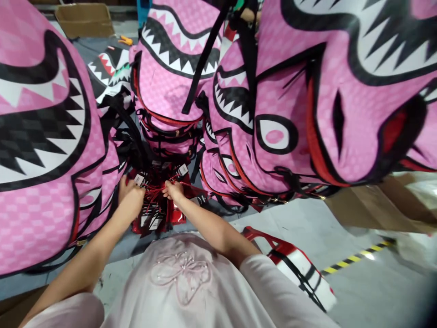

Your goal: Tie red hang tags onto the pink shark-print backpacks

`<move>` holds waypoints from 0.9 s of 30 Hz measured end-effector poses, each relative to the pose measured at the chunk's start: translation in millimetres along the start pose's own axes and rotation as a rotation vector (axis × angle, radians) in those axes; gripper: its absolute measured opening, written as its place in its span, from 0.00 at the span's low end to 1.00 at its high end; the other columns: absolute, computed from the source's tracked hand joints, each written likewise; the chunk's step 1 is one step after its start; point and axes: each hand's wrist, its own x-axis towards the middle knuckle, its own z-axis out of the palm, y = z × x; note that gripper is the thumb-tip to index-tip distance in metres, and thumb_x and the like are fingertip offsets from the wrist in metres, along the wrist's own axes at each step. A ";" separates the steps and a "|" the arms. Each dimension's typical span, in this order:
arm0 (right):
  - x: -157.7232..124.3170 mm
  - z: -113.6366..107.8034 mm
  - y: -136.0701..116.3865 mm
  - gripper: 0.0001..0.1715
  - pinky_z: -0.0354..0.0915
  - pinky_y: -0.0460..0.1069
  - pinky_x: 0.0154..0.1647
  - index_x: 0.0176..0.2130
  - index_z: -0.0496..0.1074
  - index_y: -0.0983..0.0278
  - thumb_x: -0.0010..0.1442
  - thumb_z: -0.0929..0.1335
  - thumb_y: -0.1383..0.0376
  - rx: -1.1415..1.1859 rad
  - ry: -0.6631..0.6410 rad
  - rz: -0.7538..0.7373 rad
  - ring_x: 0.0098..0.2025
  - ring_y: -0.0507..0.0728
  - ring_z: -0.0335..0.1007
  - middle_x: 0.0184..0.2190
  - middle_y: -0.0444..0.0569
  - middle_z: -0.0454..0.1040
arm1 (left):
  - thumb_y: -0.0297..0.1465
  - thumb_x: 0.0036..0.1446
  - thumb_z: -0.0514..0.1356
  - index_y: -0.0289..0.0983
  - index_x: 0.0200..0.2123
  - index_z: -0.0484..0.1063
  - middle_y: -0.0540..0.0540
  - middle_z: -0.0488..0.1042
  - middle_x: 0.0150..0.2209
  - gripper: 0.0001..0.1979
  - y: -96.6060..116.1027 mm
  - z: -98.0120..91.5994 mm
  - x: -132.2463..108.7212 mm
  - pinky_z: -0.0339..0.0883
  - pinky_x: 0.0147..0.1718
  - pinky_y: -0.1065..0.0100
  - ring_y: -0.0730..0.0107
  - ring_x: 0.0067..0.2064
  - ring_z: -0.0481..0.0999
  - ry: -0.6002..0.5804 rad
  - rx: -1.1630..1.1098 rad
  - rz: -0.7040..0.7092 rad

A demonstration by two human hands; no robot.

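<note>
My left hand (130, 197) and my right hand (174, 190) reach down into a pile of small red glossy pouches (157, 207) with white tags (139, 179) and red cords. Both hands have their fingers curled in a pinch on the cords and tags at the top of that pile. The pile sits on the floor in a gap between stacks of pink backpacks printed with black-and-white shark mouths, one stack at the left (41, 150), one behind (174, 77) and one at the right (307, 105).
Black straps (205, 54) hang from the backpacks above my hands. A red, white and black bag (297, 269) lies on the grey floor at my right. Flattened cardboard (378, 205) and yellow-black floor tape (355, 257) are at the right. A cardboard box (85, 19) stands far back.
</note>
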 end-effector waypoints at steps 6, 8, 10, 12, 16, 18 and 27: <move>-28.1 -56.5 9.7 0.15 0.67 0.45 0.28 0.47 0.67 0.61 0.61 0.68 0.59 -0.064 -0.030 -0.141 0.28 0.52 0.74 0.31 0.44 0.78 | 0.29 0.63 0.53 0.41 0.34 0.76 0.50 0.76 0.29 0.11 35.7 -30.7 13.5 0.47 0.64 0.45 0.65 0.40 0.74 0.119 0.078 0.337; -43.2 -96.1 21.6 0.16 0.68 0.46 0.33 0.52 0.66 0.61 0.64 0.64 0.61 -0.158 0.110 -0.196 0.35 0.54 0.75 0.36 0.47 0.77 | 0.29 0.64 0.53 0.40 0.38 0.77 0.50 0.77 0.29 0.12 59.8 -27.2 21.0 0.54 0.62 0.52 0.71 0.33 0.74 0.135 -0.026 0.434; -57.2 -141.8 35.3 0.20 0.66 0.48 0.36 0.56 0.64 0.62 0.66 0.62 0.62 -0.464 0.360 -0.259 0.38 0.57 0.74 0.37 0.50 0.77 | 0.28 0.65 0.51 0.40 0.41 0.77 0.50 0.77 0.31 0.14 85.7 -16.2 29.0 0.63 0.56 0.59 0.73 0.32 0.74 0.104 -0.120 0.478; -67.0 -184.2 48.5 0.23 0.65 0.51 0.36 0.59 0.63 0.65 0.67 0.59 0.62 -0.858 0.596 -0.226 0.37 0.60 0.74 0.37 0.56 0.77 | 0.30 0.65 0.50 0.42 0.45 0.77 0.49 0.78 0.34 0.15 112.5 1.0 37.9 0.69 0.45 0.66 0.72 0.34 0.76 0.005 -0.192 0.449; -70.5 -233.5 69.2 0.21 0.63 0.51 0.33 0.54 0.69 0.67 0.65 0.59 0.68 -1.089 0.639 -0.211 0.34 0.61 0.74 0.36 0.60 0.76 | 0.30 0.62 0.54 0.45 0.43 0.78 0.48 0.79 0.37 0.13 163.7 48.6 59.0 0.68 0.35 0.72 0.68 0.38 0.78 -0.317 -0.296 0.314; -67.4 -242.9 77.8 0.18 0.64 0.50 0.34 0.49 0.71 0.67 0.64 0.59 0.69 -1.114 0.617 -0.246 0.35 0.60 0.74 0.36 0.58 0.76 | 0.27 0.61 0.55 0.44 0.41 0.79 0.47 0.80 0.39 0.13 183.6 74.8 68.6 0.67 0.37 0.71 0.67 0.40 0.78 -0.432 -0.334 0.258; -54.2 -272.4 117.9 0.21 0.69 0.51 0.38 0.49 0.67 0.65 0.62 0.56 0.61 -0.383 0.587 -0.534 0.34 0.57 0.76 0.42 0.54 0.76 | 0.24 0.57 0.54 0.39 0.38 0.79 0.41 0.80 0.38 0.13 226.5 141.6 86.1 0.67 0.41 0.68 0.62 0.43 0.78 -0.543 -0.313 0.129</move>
